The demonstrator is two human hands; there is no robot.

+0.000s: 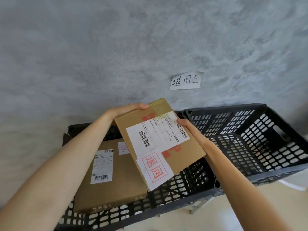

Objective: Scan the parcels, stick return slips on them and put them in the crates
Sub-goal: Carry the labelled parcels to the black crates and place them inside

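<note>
Both forearms run off the bottom edge of the view. In the near black plastic crate, with slotted lattice walls, lies a flat cardboard box with a white shipping label; its small stamped slip is partly hidden. Above it, a second cardboard parcel is held tilted, long axis running from near-right to far-left. Its return slip, white with a red stamp, overhangs the near corner. The left hand grips the far edge, the right hand the right edge, fingers mostly hidden beneath. Label print is too small to read. Beyond, a second crate stands tipped against the mottled grey wall, under a handwritten paper sign.
</note>
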